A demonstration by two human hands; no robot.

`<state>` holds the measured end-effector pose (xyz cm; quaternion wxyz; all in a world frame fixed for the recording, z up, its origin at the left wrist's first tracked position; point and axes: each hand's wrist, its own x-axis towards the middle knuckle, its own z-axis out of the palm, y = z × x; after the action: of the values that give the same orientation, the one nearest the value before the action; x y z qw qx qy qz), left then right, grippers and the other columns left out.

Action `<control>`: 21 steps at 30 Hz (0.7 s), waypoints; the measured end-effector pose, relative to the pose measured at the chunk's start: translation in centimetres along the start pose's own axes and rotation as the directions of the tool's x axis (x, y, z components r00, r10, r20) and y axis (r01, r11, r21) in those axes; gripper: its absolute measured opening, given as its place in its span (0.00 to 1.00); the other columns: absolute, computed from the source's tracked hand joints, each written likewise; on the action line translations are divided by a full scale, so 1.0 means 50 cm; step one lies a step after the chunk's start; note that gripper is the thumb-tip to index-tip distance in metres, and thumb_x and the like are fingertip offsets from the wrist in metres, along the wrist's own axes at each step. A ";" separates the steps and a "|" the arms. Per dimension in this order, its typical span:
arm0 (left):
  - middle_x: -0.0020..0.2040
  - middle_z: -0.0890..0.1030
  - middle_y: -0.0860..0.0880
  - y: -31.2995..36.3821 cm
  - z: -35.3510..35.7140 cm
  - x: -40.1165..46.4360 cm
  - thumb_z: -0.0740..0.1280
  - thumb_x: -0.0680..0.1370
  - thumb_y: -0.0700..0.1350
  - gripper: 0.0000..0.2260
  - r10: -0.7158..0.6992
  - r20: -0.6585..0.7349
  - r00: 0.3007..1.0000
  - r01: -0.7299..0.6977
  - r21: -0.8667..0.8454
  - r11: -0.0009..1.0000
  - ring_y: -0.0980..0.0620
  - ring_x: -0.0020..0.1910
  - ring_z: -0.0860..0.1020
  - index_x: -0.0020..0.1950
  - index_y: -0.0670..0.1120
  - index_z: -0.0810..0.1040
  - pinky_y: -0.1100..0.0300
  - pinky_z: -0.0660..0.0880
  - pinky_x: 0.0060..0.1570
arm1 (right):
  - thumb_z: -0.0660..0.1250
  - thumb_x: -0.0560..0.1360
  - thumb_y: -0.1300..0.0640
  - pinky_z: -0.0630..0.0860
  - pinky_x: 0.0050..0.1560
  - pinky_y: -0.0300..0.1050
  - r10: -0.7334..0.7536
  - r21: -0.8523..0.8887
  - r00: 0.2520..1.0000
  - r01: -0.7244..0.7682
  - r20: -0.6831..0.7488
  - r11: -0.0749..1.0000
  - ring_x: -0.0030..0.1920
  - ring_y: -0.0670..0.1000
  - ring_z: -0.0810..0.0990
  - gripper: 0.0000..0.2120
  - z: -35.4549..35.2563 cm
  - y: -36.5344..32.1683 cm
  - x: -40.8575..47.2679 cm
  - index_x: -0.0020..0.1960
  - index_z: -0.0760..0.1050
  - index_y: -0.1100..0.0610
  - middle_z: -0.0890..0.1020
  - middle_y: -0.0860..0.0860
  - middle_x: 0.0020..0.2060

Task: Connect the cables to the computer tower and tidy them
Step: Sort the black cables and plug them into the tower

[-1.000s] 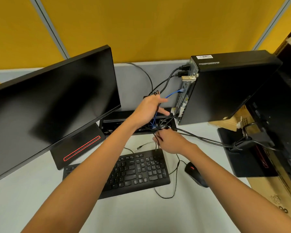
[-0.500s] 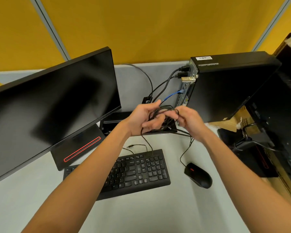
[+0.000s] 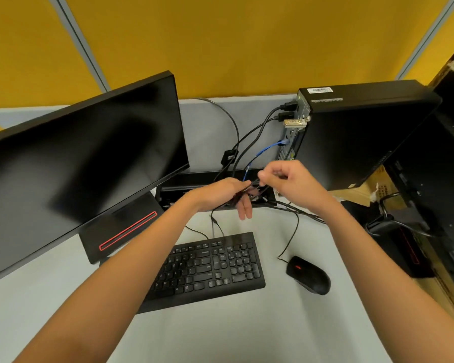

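The likeliest trouble is a tug: the bundle of thin black cables [image 3: 252,188] runs slack down to the keyboard [image 3: 207,268] and the mouse [image 3: 308,275], so winding it too hard could drag either across the desk [image 3: 220,331] or pull a plug from the computer tower [image 3: 351,137] at two o'clock. Just left of centre, the left hand [image 3: 220,193] has the bundle across its palm, fingers loosely extended downward. Beside it, the right hand [image 3: 288,179] is curled, pinching a strand.
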<state>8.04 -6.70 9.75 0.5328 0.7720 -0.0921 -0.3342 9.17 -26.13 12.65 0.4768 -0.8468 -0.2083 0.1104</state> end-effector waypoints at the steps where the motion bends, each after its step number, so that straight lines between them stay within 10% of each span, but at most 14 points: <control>1: 0.29 0.77 0.48 0.001 0.005 -0.003 0.45 0.84 0.55 0.27 0.028 0.050 0.998 -0.024 -0.092 0.995 0.43 0.32 0.72 0.59 0.39 0.77 0.57 0.73 0.52 | 0.65 0.79 0.56 0.68 0.35 0.28 0.021 0.040 0.999 -0.019 -0.040 0.999 0.29 0.37 0.73 0.12 -0.005 0.004 0.008 0.41 0.80 0.60 0.78 0.41 0.27; 7: 0.20 0.61 0.52 0.041 -0.003 -0.005 0.44 0.84 0.55 0.29 0.223 0.046 0.974 -0.157 -0.575 0.803 0.52 0.23 0.58 0.45 0.39 0.78 0.64 0.70 0.35 | 0.63 0.80 0.54 0.63 0.29 0.36 0.362 0.400 0.899 -0.247 -0.245 0.883 0.26 0.43 0.66 0.14 0.067 0.109 0.034 0.37 0.77 0.56 0.71 0.43 0.24; 11: 0.29 0.69 0.51 0.051 -0.006 0.024 0.45 0.84 0.51 0.25 0.212 -0.125 0.969 -0.235 -0.729 0.643 0.56 0.23 0.64 0.62 0.34 0.73 0.63 0.73 0.41 | 0.57 0.82 0.55 0.63 0.28 0.41 0.354 0.340 0.920 -0.282 -0.171 0.897 0.25 0.47 0.65 0.17 0.132 0.118 0.011 0.37 0.75 0.56 0.67 0.47 0.24; 16: 0.39 0.81 0.49 0.043 0.000 0.055 0.47 0.85 0.48 0.22 0.050 -0.268 0.962 -0.154 -0.382 0.911 0.57 0.23 0.64 0.65 0.36 0.71 0.60 0.73 0.42 | 0.58 0.81 0.61 0.76 0.44 0.44 0.187 -0.134 0.950 -0.157 0.248 0.978 0.37 0.51 0.78 0.14 0.110 0.092 -0.007 0.44 0.80 0.62 0.80 0.51 0.35; 21: 0.27 0.62 0.51 0.043 0.012 0.060 0.49 0.85 0.47 0.24 0.054 -0.093 0.994 -0.075 -0.233 0.970 0.43 0.37 0.59 0.36 0.48 0.78 0.56 0.66 0.39 | 0.67 0.75 0.59 0.72 0.57 0.44 0.163 -0.268 0.976 -0.196 -0.142 0.943 0.56 0.47 0.74 0.19 0.000 0.067 0.024 0.65 0.71 0.50 0.74 0.47 0.57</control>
<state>10.39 -9.53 10.26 0.6347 0.7136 -0.0537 -0.2917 11.07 -27.10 9.82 0.3514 -0.9263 -0.1151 0.0726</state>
